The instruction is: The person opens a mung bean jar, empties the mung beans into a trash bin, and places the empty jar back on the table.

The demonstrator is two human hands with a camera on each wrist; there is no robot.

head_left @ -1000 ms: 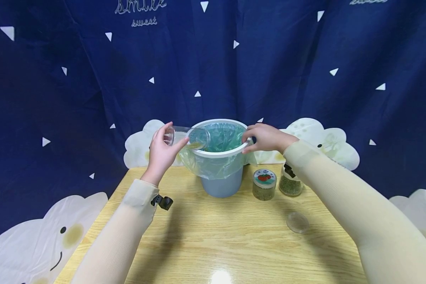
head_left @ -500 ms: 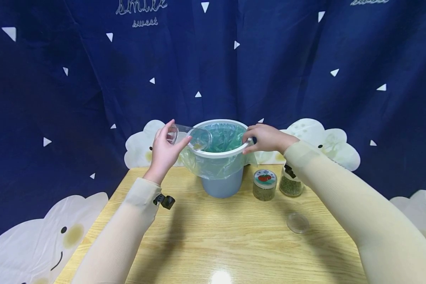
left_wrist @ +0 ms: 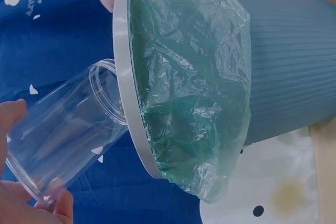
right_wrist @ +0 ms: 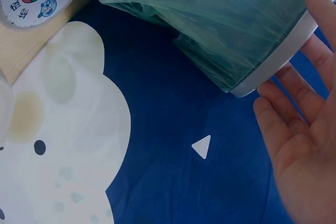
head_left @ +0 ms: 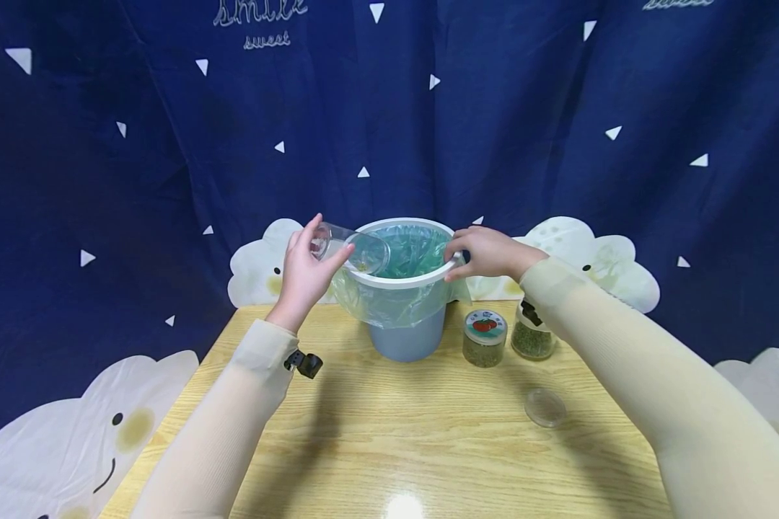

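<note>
My left hand (head_left: 306, 277) holds a clear plastic jar (left_wrist: 68, 124) near its base. The jar lies tilted, its open mouth pointing down over the left side of the trash can's white rim (head_left: 396, 283). A few small yellowish bits show near the mouth in the head view. The trash can (head_left: 407, 340) is blue-grey and lined with a thin green bag (left_wrist: 194, 77) folded over the rim. On the opposite side, my right hand (head_left: 490, 251) grips the rim, thumb on one side and fingers on the other, as the right wrist view shows.
A lidded jar (head_left: 483, 340) with a tomato picture on top stands right of the can. Beside it is another jar (head_left: 532, 340) of green bits, partly behind the right sleeve. A clear round lid (head_left: 545, 407) lies on the wooden table (head_left: 389, 432). A blue curtain (head_left: 389, 130) hangs behind.
The jar has tipped more steeply, its base rising, and shifted slightly right with my left hand. Fewer yellowish bits remain inside it. My right hand stays on the rim.
</note>
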